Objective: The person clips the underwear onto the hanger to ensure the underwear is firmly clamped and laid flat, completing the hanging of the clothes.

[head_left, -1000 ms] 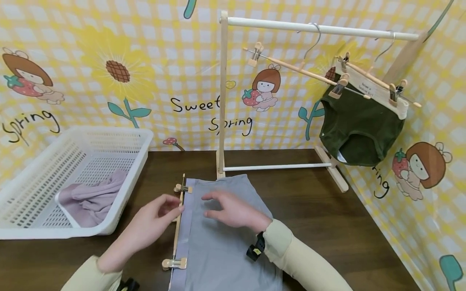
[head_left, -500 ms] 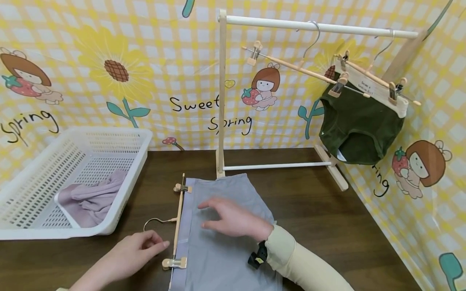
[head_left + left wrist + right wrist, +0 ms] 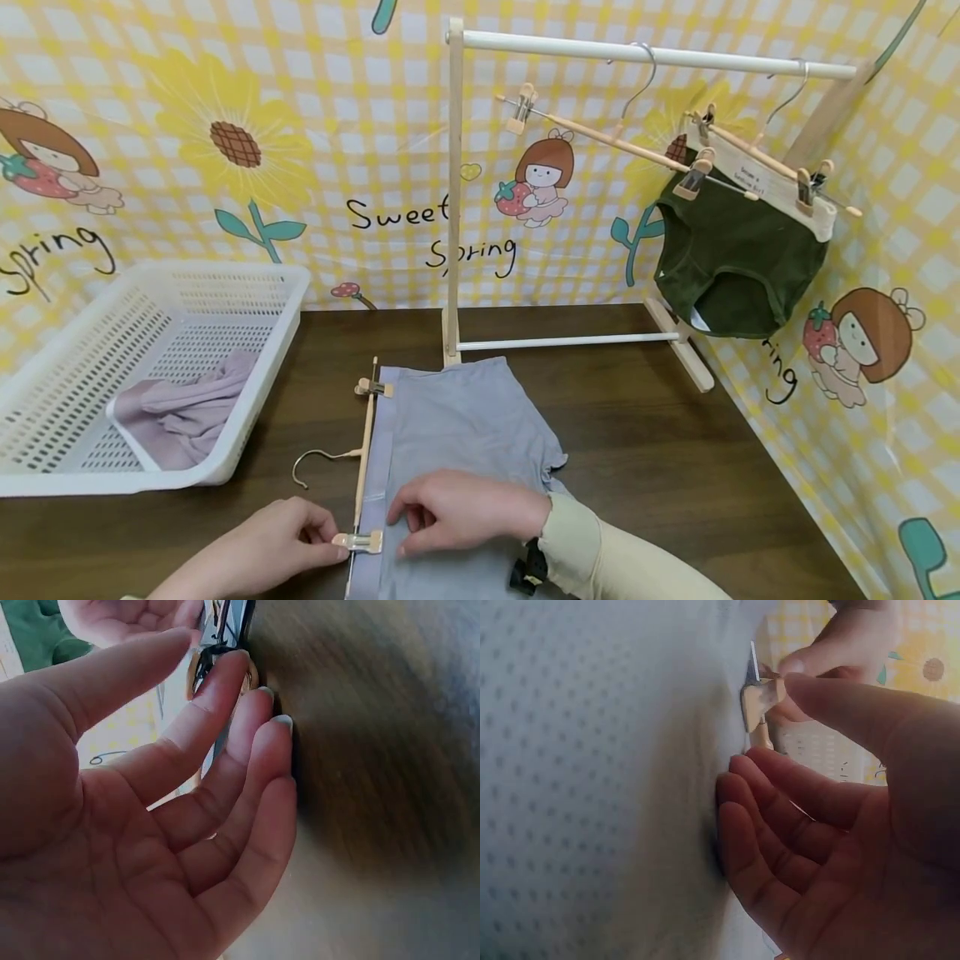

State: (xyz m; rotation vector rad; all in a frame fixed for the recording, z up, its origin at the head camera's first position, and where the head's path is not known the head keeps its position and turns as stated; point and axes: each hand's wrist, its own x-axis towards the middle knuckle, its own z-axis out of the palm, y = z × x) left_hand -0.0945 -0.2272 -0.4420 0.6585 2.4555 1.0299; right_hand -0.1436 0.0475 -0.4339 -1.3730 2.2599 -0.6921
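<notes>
A grey-blue garment (image 3: 465,425) with a lavender waistband (image 3: 384,442) lies flat on the table. Along the waistband runs a wooden clip hanger (image 3: 365,467), its metal hook pointing left. The upper clip (image 3: 372,388) and the lower clip (image 3: 366,542) both sit over the band. My left hand (image 3: 262,542) pinches the outer end of the lower clip between thumb and index finger. My right hand (image 3: 472,512) rests on the cloth just right of that clip, fingers loosely bent. In the right wrist view its fingertips (image 3: 739,817) touch the fabric, close to the clip (image 3: 761,701).
A white plastic basket (image 3: 288,367) at left holds a crumpled mauve garment (image 3: 187,408). Behind stands a rack with a white rail (image 3: 562,47). A bare clip hanger (image 3: 615,143) and dark green underpants (image 3: 738,250) on another hanger hang from it.
My left hand has moved from the hanger's middle down toward me to the lower clip and now pinches it. My right hand has slid down the garment toward the same clip.
</notes>
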